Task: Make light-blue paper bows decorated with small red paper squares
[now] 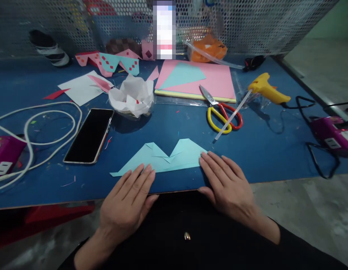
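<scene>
A folded sheet of light blue paper lies flat near the table's front edge, with two peaks and a V-shaped dip between them. My left hand rests with its fingers stretched out on the paper's lower left edge. Flat fingers of my right hand press on its right end. Both thumbs point inward at the table edge. Beyond the paper lie scissors with one red and one yellow handle, blades apart, and a clear glue stick crosses over them from a yellow glue gun.
A phone lies left of a bowl lined with white paper. Pink and blue sheets are stacked behind the scissors. Purple power strips and cables sit at both sides. Cut paper pieces lean near the mesh panel.
</scene>
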Tool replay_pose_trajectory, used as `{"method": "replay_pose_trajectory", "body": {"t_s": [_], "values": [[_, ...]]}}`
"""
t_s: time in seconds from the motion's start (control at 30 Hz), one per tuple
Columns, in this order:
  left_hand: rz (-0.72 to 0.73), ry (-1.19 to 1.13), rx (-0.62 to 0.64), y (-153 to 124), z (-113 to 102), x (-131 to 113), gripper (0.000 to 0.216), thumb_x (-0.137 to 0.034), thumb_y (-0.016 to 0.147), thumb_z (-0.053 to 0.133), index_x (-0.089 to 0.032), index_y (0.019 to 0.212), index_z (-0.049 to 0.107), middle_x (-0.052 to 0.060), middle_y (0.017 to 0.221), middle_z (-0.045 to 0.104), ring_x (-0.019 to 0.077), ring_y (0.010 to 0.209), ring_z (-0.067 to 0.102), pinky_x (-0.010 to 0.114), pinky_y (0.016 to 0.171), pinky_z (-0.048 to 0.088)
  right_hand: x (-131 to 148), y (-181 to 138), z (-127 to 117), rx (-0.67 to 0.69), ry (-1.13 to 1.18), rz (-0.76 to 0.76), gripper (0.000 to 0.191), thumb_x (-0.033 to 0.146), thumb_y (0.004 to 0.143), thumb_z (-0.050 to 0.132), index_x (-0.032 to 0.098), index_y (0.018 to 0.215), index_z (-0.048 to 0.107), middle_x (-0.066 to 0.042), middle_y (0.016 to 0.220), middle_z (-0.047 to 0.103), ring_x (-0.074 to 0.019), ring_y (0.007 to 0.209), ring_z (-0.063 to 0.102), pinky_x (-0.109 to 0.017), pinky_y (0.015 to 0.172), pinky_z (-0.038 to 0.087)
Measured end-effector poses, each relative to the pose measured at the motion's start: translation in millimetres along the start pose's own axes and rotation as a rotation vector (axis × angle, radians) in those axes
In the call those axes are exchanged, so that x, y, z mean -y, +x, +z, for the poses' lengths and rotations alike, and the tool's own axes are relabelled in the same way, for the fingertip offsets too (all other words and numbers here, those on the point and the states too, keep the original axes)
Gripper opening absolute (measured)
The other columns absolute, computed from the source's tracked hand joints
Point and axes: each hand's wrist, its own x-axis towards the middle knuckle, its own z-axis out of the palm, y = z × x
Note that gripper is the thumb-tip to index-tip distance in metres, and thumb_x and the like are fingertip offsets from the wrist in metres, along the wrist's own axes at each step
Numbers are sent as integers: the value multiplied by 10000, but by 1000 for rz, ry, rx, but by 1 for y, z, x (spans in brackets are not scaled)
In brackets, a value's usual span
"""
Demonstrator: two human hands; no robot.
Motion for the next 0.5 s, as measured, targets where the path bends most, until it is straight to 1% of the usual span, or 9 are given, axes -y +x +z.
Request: {"method": "replay_pose_trajectory", "body": {"t_s": [0.07,0.17,0.27,0.33,0.37,0.43,0.5], "values": [[-36,26,7,-9,-2,5,512,-226,926,643,-5,1375,535,224,1309,659,361,1229,618,496,983,506,-8,-9,-3,2,-31,16,598,451,1034,376,-19,1373,524,-211,1423,566,-336,1333,514,-497,1078,384],[-83,75,13,-27,-8,17,601,-197,921,640,-64,1472,441,209,1326,651,364,1205,635,509,971,520,-18,-20,-6,6,-77,43,577,436,1028,398,-15,1362,532,-220,1403,583,-351,1315,529,-512,1062,400],[-188,116,27,-42,-16,28,612,-207,937,618,-121,1505,408,204,1350,633,405,1172,647,580,941,526,-25,-25,-10,17,-107,75,544,410,1025,409,-6,1347,545,-221,1389,595,-370,1309,532,-532,1052,410],[-249,126,28,-45,-23,32,563,-224,951,598,-122,1482,443,216,1336,641,449,1163,641,643,905,523,-27,-24,-13,4,-120,114,539,417,1014,430,-4,1324,562,-231,1381,598,-389,1311,526,-552,1050,411],[-271,137,14,-43,-26,33,543,-205,940,611,-109,1457,473,226,1319,651,458,1155,643,648,892,526,-27,-22,-15,-23,-129,143,533,419,1001,466,-1,1311,572,-238,1370,605,-393,1304,533,-554,1049,413],[-277,162,-63,-34,-28,29,517,-121,881,674,-79,1381,551,237,1256,687,435,1109,672,598,874,548,-23,-15,-19,-122,-142,183,491,380,947,595,22,1284,596,-234,1323,640,-375,1263,573,-534,1045,424],[-191,140,-158,-20,-26,22,486,-45,805,735,-77,1279,632,208,1163,736,372,1030,709,504,842,568,-15,-5,-21,-222,-111,144,410,273,886,699,80,1243,634,-182,1246,702,-321,1196,628,-485,1037,434]]}}
